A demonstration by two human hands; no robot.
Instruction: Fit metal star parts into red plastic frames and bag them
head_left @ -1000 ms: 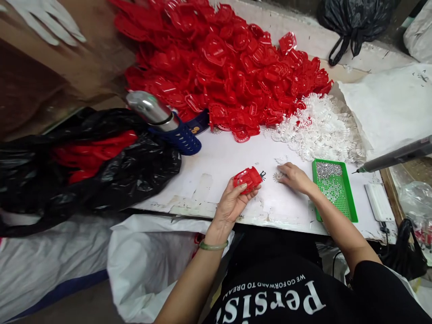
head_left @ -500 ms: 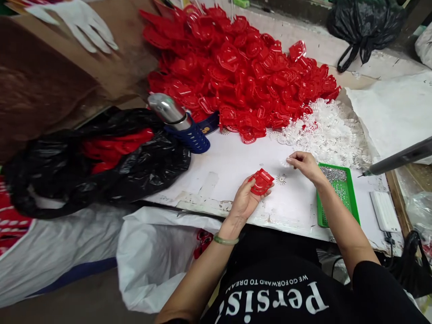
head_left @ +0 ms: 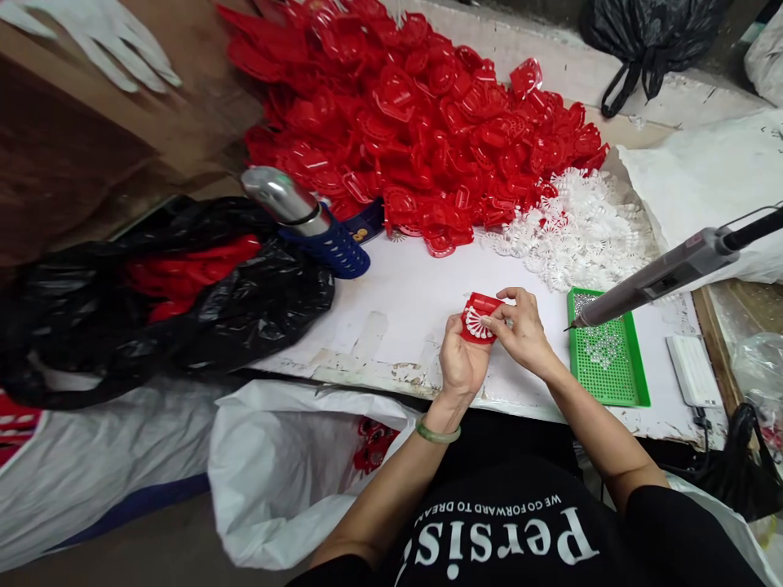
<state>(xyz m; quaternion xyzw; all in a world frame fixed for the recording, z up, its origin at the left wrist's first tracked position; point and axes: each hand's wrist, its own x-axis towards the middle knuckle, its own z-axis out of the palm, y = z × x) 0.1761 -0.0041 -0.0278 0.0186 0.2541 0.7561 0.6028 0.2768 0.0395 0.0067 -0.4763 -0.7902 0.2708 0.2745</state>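
My left hand (head_left: 463,359) is closed round the lower edge of a small red plastic piece (head_left: 485,302), held above the white tabletop. On its face lies a white fan-shaped plastic piece (head_left: 475,324) with thin spokes. My right hand (head_left: 519,330) pinches the right side of that white piece against the red one, thumb and fingers together. To the right, a green tray (head_left: 640,383) holds many tiny shiny beads. The tip of a hanging grey electric screwdriver-like tool (head_left: 657,277) reaches over the tray.
Behind the hands rises a big heap of red plastic pieces (head_left: 422,122), beside a pile of white pieces (head_left: 587,228). A steel flask (head_left: 287,200) leans in a blue basket (head_left: 336,249). A black bag (head_left: 275,326) lies left; a white sack (head_left: 263,473) hangs below the table edge.
My right hand has come left to the red piece and laid the white fan piece on it. The grey tool has swung left over the tray. The view has shifted slightly.
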